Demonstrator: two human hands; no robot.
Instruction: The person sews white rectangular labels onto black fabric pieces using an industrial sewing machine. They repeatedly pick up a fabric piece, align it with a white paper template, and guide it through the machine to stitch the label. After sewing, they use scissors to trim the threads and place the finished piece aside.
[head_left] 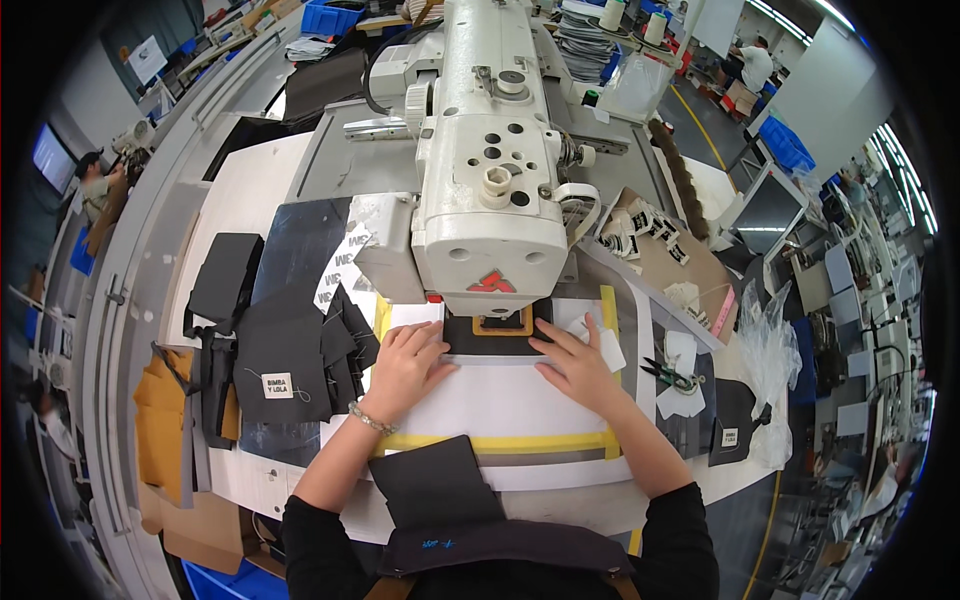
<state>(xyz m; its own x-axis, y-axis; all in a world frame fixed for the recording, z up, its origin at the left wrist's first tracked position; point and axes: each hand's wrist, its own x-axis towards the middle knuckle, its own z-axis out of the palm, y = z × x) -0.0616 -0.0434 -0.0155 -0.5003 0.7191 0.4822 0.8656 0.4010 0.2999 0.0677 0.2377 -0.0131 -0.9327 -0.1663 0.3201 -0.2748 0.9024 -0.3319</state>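
Note:
A white industrial sewing machine (490, 220) stands directly in front of me. Under its head, a black fabric piece (490, 346) lies flat, with a yellowish rectangular clamp frame (503, 332) over its middle. My left hand (408, 368) is open, its fingertips by the piece's left end. Spread fingers of my right hand (580, 366) rest at the opposite end. Both palms are over a white work sheet (500, 400) edged with yellow tape (470, 443). Another dark fabric piece (437, 483) lies at the near edge, close to my body.
Left of the machine are stacked black fabric pieces (285, 345), some with white labels, and mustard-coloured pieces (163, 425). To the right are a cardboard tray (665, 250) of loose labels, green-handled scissors (672, 377), a labelled black piece (733, 420) and clear plastic bags (765, 370).

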